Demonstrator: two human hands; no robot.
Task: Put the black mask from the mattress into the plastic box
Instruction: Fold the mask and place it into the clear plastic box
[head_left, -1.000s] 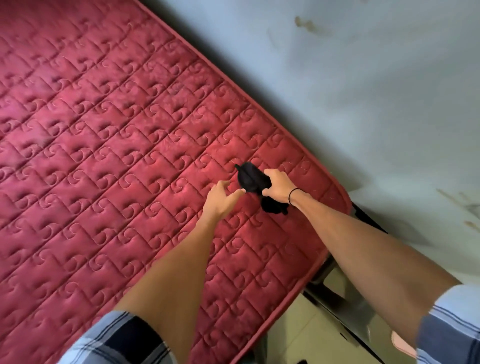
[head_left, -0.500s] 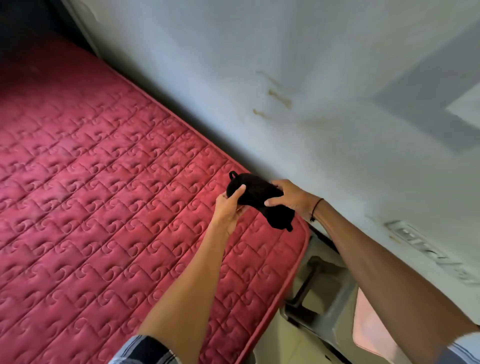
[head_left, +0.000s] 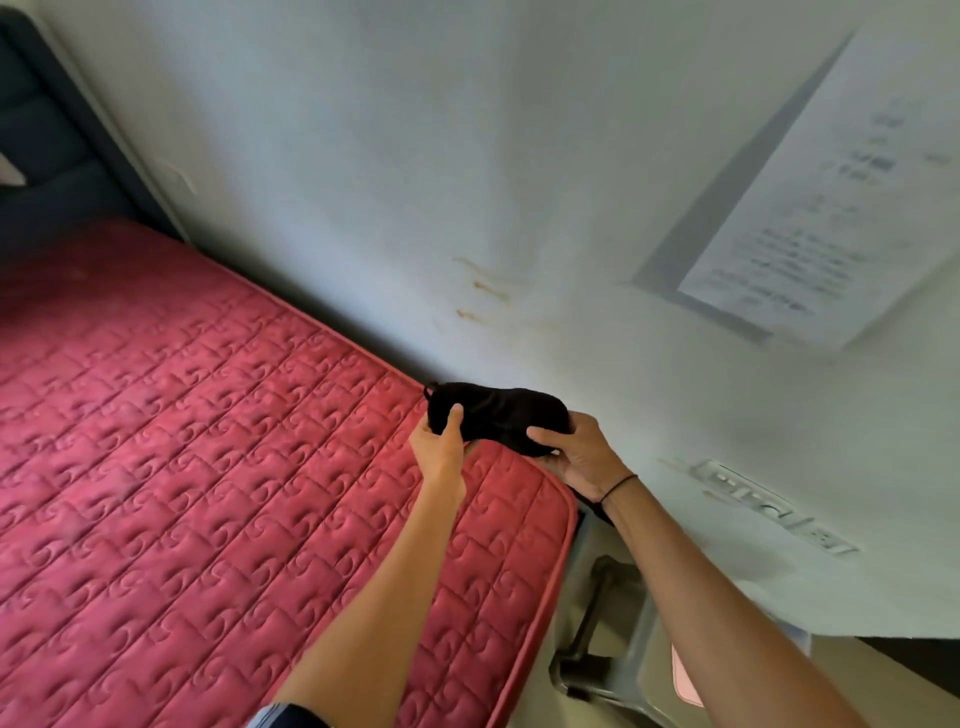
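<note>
The black mask (head_left: 496, 413) is held up in the air above the far right corner of the red quilted mattress (head_left: 208, 493), stretched flat between both hands. My left hand (head_left: 440, 447) pinches its left end, thumb on top. My right hand (head_left: 579, 454) grips its right end from below; a thin dark band circles that wrist. A grey plastic box (head_left: 618, 670) shows partly on the floor right of the mattress, under my right forearm, and its inside is mostly hidden.
A pale wall (head_left: 467, 182) runs along the mattress's far side, with a printed paper sheet (head_left: 831, 197) taped at the upper right. A dark headboard (head_left: 47, 156) stands at the far left. Something pink (head_left: 685, 680) lies beside the box.
The mask has been lifted off the mattress and spread out between both hands; my left hand has taken hold of its left end. The view has tilted up toward the wall.
</note>
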